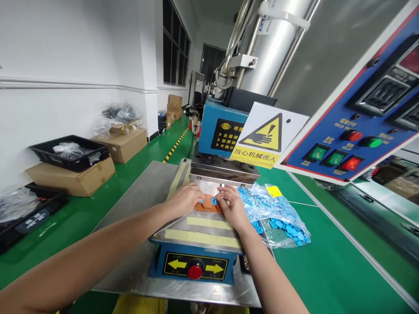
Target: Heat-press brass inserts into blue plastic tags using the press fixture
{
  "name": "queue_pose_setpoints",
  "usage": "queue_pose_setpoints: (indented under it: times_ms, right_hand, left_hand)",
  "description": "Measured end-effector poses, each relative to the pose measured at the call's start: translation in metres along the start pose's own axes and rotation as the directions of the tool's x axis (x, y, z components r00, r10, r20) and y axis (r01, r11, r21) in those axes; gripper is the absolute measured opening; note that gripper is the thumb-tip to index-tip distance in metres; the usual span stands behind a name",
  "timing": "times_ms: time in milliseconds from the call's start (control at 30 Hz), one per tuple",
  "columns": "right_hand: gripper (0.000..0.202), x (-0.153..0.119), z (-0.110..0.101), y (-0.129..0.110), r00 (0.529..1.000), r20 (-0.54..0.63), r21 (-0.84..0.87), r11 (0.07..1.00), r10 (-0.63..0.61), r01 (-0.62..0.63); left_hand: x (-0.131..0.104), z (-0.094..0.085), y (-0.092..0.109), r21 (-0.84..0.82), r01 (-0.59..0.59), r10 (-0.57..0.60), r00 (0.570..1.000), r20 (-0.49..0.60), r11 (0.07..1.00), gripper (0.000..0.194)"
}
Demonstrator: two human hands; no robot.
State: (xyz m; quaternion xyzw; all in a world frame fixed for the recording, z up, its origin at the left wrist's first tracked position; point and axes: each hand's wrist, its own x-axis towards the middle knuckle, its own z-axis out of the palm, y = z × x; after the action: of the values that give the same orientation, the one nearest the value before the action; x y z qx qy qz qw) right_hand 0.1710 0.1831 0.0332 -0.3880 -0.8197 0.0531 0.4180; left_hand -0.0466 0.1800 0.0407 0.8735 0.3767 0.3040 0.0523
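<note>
On the metal bed of a bench press, an orange block (207, 203) lies between my hands. A small blue plastic piece (214, 201) with a round centre sits at its right end. My right hand (233, 207) has its thumb and fingers closed around that piece. My left hand (185, 198) is closed at the block's left end, its fingertips on another blue plastic piece (201, 201), mostly covered by the fingers. Just right of my right hand lies a clear bag (281, 213) of several blue plastic pieces, some spilling toward its front.
A press head (219, 126) with a warning card (266, 135) hangs behind my hands. The control panel (353, 126) juts in at upper right. A red button (195, 272) is on the bed's front. Cardboard boxes (126, 144) and black crates (70, 152) stand at left.
</note>
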Motion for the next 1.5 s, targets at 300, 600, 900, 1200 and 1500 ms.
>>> queue_pose_setpoints:
  times_ms: [300,600,900,1200,1500]
  right_hand:
    - [0.016,0.002,0.001,0.003,0.998,0.058,-0.017,1.000,-0.009,0.010]
    - [0.017,0.003,-0.002,-0.002,0.999,0.051,0.006,1.000,-0.003,0.003]
    - [0.017,0.009,-0.008,-0.009,0.969,0.208,-0.220,0.960,-0.130,0.176]
    - [0.019,0.014,-0.010,-0.013,0.905,0.363,-0.445,0.812,-0.221,0.376]
    - [0.021,0.016,-0.012,-0.021,0.870,0.413,-0.454,0.768,-0.268,0.452]
  left_hand:
    - [-0.004,-0.006,0.003,0.092,-0.046,0.039,0.997,0.070,0.995,0.031]
    - [-0.010,-0.005,0.004,0.017,0.046,-0.046,0.999,-0.010,0.999,0.025]
    - [-0.009,-0.008,0.005,0.062,-0.005,0.004,1.000,0.020,0.998,0.026]
    - [-0.010,-0.010,0.007,0.056,0.022,-0.024,0.999,0.033,0.998,0.028]
    - [-0.009,-0.011,0.008,0.043,0.047,-0.048,0.998,0.027,0.998,0.028]
